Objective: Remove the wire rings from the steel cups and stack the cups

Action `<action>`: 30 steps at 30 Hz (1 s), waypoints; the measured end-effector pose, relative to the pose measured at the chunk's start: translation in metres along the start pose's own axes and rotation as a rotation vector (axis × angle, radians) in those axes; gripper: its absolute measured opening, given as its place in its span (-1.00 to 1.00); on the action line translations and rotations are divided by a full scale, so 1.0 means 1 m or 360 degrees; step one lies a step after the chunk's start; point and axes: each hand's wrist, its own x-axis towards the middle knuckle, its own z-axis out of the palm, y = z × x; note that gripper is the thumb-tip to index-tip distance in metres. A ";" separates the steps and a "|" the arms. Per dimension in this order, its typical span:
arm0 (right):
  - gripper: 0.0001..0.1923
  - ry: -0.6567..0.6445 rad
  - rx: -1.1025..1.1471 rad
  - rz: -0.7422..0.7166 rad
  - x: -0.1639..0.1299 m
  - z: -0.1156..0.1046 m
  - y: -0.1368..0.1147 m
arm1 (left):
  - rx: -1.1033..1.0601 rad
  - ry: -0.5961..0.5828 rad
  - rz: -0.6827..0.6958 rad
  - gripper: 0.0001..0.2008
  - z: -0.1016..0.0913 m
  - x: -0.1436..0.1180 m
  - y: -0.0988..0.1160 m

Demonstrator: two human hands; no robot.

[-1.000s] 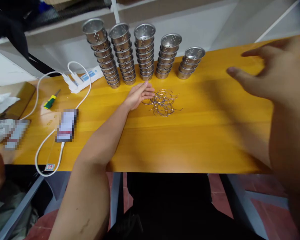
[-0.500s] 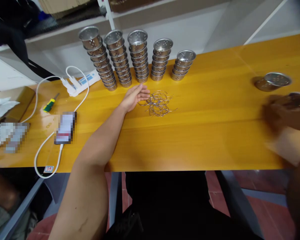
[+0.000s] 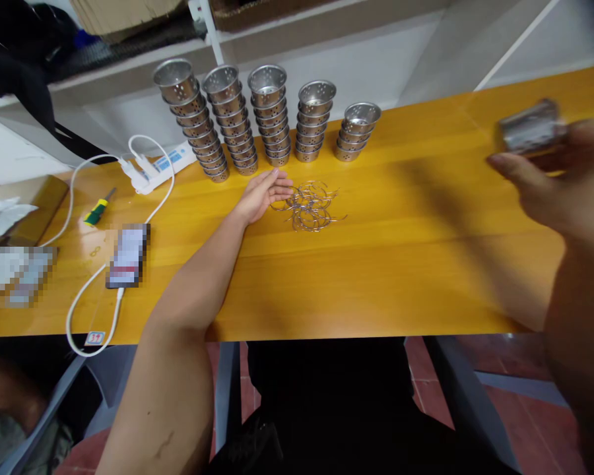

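My left hand (image 3: 266,193) rests on the table on its side, fingers stretched out and touching or nearly touching the left edge of a tangle of thin curved metal wires (image 3: 313,208). It holds nothing. At the right, my right hand (image 3: 569,178) is blurred and closed on a perforated metal cup (image 3: 529,128), which is tipped on its side above the table. Behind the wires stand several stacks of similar perforated cups: a tall stack (image 3: 198,125) leans at the left, and the shortest stack (image 3: 357,135) is at the right.
A white power strip (image 3: 163,168) with plugged-in cables lies left of the stacks. A phone (image 3: 127,254) on a white cable, a green and yellow screwdriver (image 3: 98,210) and a cardboard box (image 3: 44,201) are farther left. Another person's leg (image 3: 10,389) shows at lower left.
My right hand has moved up and forward and now holds a perforated cup tilted in the air; a cup stood upright on the table there before. My left hand has stayed by the wires.
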 end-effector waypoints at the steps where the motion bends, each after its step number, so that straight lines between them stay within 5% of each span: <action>1: 0.31 -0.0005 0.0078 -0.0067 0.003 0.013 -0.014 | 0.0004 0.0002 0.0000 -0.48 0.000 0.000 0.000; 8: 0.03 -0.0620 0.0530 -0.0529 0.010 0.107 -0.135 | 0.0001 -0.0018 -0.0008 -0.60 -0.001 -0.003 -0.001; 14: -0.37 -0.0952 0.0694 -0.0569 -0.006 0.193 -0.197 | -0.0135 -0.0079 0.0050 -0.56 -0.003 -0.004 -0.005; 18: -0.21 -0.1061 0.0971 -0.0405 -0.019 0.224 -0.209 | -0.0177 -0.0091 0.0080 -0.60 -0.005 -0.001 -0.008; 23: 0.05 -0.1090 0.1451 -0.0134 -0.011 0.237 -0.193 | -0.0230 -0.0202 0.0190 -0.54 -0.008 0.005 -0.012; 30: -0.16 -0.0919 0.1540 -0.0283 0.009 0.244 -0.172 | -0.0269 -0.0340 0.0159 -0.35 -0.014 0.011 -0.015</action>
